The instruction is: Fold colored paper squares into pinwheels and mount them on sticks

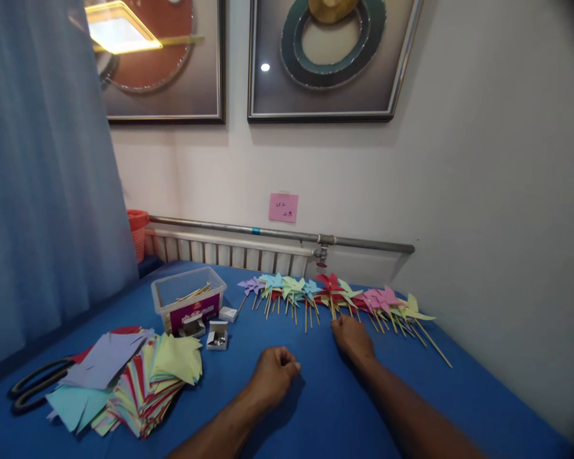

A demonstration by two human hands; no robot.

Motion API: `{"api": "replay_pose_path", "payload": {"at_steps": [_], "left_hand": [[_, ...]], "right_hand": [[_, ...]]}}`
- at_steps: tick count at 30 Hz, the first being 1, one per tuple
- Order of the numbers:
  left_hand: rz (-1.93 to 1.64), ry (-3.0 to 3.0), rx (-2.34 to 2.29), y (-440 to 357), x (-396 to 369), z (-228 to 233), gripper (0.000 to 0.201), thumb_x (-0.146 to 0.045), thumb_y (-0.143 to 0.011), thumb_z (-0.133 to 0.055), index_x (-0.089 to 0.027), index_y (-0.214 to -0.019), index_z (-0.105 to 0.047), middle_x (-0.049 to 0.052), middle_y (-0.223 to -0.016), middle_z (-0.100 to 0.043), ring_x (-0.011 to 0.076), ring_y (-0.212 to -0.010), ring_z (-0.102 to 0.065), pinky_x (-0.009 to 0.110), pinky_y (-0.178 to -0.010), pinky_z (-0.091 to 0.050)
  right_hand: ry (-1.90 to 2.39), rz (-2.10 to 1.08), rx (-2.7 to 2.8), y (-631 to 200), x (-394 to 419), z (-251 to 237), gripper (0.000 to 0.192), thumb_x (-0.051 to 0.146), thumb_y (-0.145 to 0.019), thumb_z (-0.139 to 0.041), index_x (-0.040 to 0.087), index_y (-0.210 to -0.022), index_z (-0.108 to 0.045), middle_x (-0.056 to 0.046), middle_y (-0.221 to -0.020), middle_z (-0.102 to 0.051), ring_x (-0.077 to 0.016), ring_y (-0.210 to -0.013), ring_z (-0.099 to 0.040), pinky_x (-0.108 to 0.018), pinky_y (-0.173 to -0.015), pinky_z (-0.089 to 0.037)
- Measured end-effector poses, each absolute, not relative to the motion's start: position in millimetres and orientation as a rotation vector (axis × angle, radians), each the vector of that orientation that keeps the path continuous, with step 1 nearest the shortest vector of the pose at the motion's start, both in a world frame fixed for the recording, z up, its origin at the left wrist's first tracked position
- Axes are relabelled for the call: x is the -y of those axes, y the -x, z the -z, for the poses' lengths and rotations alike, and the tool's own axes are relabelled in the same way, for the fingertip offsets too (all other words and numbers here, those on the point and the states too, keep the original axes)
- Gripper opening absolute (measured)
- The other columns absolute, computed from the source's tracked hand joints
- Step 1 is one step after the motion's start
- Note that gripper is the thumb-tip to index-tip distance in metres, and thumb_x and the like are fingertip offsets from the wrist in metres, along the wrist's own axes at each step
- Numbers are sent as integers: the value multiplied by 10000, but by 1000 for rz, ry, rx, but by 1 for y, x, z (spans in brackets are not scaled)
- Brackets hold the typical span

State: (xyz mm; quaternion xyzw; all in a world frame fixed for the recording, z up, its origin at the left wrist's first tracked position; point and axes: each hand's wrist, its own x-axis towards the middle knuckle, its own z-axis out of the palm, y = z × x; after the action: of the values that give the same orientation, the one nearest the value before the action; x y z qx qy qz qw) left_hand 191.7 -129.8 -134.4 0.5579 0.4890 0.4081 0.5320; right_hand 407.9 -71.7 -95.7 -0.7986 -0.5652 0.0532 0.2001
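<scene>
My right hand (351,338) is closed round the lower end of the stick of a red paper pinwheel (330,283), among the row at the back of the table. Other paper pinwheels (380,299) in pink, yellow, blue, green and purple lie side by side there, wooden sticks toward me. My left hand (275,373) hovers over or rests on the blue cloth, fingers curled in toward the thumb, with nothing visible in it. To its left lies a fanned stack of coloured paper squares (176,357) with slits cut in from the corners.
Left of the hands stand a clear plastic tub (189,312) of wooden sticks and a small open box (217,336) of metal pins. Black-handled scissors (38,386) lie partly under paper. A pipe (229,227) and radiator (201,248) run behind the table; a blue curtain (48,159) hangs left.
</scene>
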Motion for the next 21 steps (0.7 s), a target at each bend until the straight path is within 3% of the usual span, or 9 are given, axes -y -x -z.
{"api": "replay_pose_path", "payload": {"at_steps": [5, 12, 21], "left_hand": [[-948, -1377, -1173, -191, 129, 135, 129, -211, -724, -633, -186, -639, -540, -54, -491, -467, 93, -451, -400, 237, -478, -282], [-947, -1431, -1175, -191, 126, 142, 118, -214, -730, -624, -187, -647, -545, -48, -526, -480, 99, -470, -428, 241, -497, -291], [-957, -1429, -1145, -190, 127, 143, 165, -272, -715, -676, -187, -638, -558, -44, -519, -485, 98, -468, -411, 237, -490, -288]], "right_hand": [[2307, -118, 1621, -394, 68, 102, 343, 310, -956, -439, 160, -989, -745, -200, -1076, -762, -319, -1041, -711, -356, -805, -478], [2346, -34, 1636, -393, 71, 107, 374, 343, -987, -411, 152, -1061, -723, -203, -1057, -764, -329, -1061, -714, -384, -839, -506], [2312, 30, 1604, -394, 71, 113, 355, 343, -1005, -407, 151, -1050, -702, -197, -986, -769, -310, -957, -739, -366, -758, -490]]}}
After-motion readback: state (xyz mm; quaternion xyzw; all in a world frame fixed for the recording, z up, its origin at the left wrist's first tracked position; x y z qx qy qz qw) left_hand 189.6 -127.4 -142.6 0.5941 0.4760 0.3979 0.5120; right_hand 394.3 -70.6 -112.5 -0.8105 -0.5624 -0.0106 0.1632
